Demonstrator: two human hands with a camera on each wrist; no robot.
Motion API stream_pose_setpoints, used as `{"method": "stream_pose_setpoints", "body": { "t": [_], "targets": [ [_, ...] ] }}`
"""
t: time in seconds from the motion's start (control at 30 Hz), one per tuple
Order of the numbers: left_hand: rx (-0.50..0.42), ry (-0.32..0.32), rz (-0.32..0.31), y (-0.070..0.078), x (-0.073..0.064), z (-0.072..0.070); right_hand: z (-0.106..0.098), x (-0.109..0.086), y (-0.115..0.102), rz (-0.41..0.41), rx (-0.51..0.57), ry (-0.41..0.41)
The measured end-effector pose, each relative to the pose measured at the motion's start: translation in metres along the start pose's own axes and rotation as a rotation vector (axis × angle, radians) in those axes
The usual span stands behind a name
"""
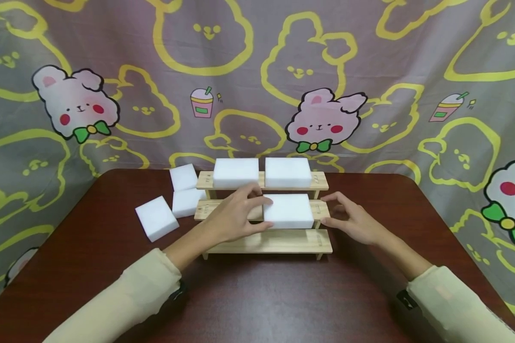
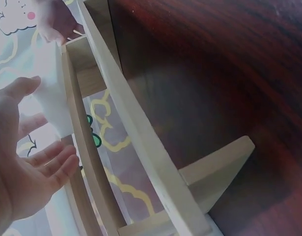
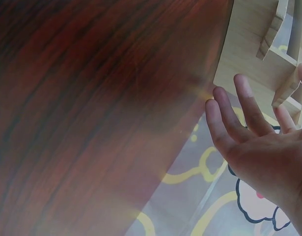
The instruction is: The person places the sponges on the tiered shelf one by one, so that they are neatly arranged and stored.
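Dark red bench (image 1: 257,295); three-tier wooden stand (image 1: 270,244). White block (image 1: 289,212), middle tier (image 1: 206,209), long axis crosswise: left grip (image 1: 236,215), nearer, spread at its left end, contact hard to confirm; right grip (image 1: 357,223) spread, just off its right end

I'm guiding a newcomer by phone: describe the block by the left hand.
On the dark table stands a three-tier wooden rack. Right of centre on its middle tier sits the white block, by the left hand. It's that tier's only block.
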State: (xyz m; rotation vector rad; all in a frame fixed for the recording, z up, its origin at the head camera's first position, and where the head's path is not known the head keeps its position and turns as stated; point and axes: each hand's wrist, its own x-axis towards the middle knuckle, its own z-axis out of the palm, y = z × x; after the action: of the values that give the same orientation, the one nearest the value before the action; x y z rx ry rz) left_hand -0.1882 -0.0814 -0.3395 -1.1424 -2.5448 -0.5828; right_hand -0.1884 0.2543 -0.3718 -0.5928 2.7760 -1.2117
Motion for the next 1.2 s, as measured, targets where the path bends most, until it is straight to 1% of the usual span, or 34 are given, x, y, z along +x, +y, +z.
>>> {"method": "stream_pose_setpoints", "body": {
  "t": [0.07,0.1,0.23,0.3,0.57,0.7,0.83,1.2],
  "targets": [
    [-0.014,-0.004,-0.006,-0.001,0.0,-0.001,0.0,-0.001,0.0,0.0,-0.005,0.001],
    [-0.037,-0.014,-0.014,-0.001,-0.001,-0.001,0.0,-0.001,0.0,0.0,-0.006,0.002],
    [-0.169,-0.048,-0.047,-0.003,0.0,-0.001,-0.001,-0.001,0.0,-0.004,-0.009,0.002],
    [-0.223,-0.054,-0.054,-0.004,0.001,0.0,-0.001,-0.001,0.0,-0.005,-0.007,0.002],
    [-0.304,-0.037,-0.039,-0.004,0.006,0.003,-0.001,-0.001,-0.002,-0.003,-0.001,-0.003],
    [-0.331,-0.046,-0.064,-0.005,0.007,0.005,-0.001,0.0,-0.002,0.001,-0.002,-0.006],
    [-0.335,-0.058,-0.089,-0.005,0.009,0.005,-0.001,0.0,-0.001,-0.005,-0.003,-0.004],
    [-0.324,-0.031,-0.096,-0.005,0.013,0.006,-0.001,0.001,0.001,0.001,-0.007,-0.001]
  ]
}}
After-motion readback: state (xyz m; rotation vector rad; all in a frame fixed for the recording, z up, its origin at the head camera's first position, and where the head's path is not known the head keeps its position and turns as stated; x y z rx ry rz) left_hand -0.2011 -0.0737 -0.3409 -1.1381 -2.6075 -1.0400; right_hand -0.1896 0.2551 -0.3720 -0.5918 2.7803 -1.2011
